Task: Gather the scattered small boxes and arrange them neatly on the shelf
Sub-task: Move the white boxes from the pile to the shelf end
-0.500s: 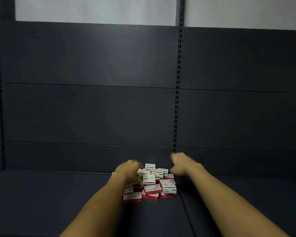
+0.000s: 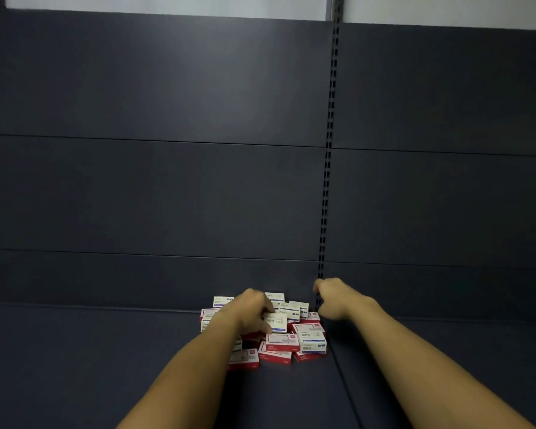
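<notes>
While the dark shelf (image 2: pixel 106 360) and its slotted back panel (image 2: pixel 167 196) fill most of the view, the boxes (image 2: pixel 291 345) lie in a loose heap against the back of the shelf, some flat, some tilted on others. Both forearms reach in. The left hand (image 2: pixel 248 314) rests on top of the heap, its grip pinching a white box (image 2: pixel 276 323) between thumb and fingers. The right hand (image 2: pixel 331 300) hovers just beside the heap's right edge, fingers curled on nothing (as far as can be seen). Lifting that top box could, I judge, tip its leaning neighbours and scatter them wider, since nothing steadies the pile.
</notes>
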`<state>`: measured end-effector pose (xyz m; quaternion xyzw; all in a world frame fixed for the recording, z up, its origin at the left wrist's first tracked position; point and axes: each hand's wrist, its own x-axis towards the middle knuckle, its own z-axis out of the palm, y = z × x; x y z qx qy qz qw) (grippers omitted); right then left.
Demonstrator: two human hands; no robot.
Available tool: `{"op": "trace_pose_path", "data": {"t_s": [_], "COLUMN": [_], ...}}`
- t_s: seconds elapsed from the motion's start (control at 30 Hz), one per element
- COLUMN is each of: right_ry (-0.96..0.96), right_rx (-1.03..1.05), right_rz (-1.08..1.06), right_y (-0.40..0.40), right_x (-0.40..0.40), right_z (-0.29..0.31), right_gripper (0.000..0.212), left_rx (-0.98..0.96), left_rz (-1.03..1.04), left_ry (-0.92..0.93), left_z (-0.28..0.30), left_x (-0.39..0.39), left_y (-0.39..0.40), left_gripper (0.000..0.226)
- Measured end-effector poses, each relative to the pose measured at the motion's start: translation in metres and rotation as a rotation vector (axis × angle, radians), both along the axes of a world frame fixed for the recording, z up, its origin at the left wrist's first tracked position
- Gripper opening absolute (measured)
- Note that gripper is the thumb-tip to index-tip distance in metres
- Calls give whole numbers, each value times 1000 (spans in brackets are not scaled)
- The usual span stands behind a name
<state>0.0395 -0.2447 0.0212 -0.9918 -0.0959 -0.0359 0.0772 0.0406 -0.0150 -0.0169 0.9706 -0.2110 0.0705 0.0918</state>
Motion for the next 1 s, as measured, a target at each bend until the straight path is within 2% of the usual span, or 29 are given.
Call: {"op": "trace_pose_path", "data": {"t_s": [0.27, 0.5, 0.63, 0.83, 1.0], "right_ry": [11, 17, -2, -8, -127], "right_rx": [29, 99, 125, 123, 125], "right_rz": [21, 52, 80, 103, 176], "right_y": [15, 33, 42, 43, 39], "right_x": [21, 41, 48, 51, 44], "right_z": [-9, -27, -33, -31, -29], "right_gripper": [47, 57, 51, 27, 31], "left_rx": [125, 229, 225, 191, 167], "left_rz": [5, 30, 36, 46, 23], "left_ry": [-99, -130, -153, -146, -182], "left_z": [13, 29, 30, 26, 26], "left_x": [4, 2, 3, 9, 12], "left_y": [12, 39, 52, 61, 58], "left_gripper": [34, 35, 33, 34, 40]}}
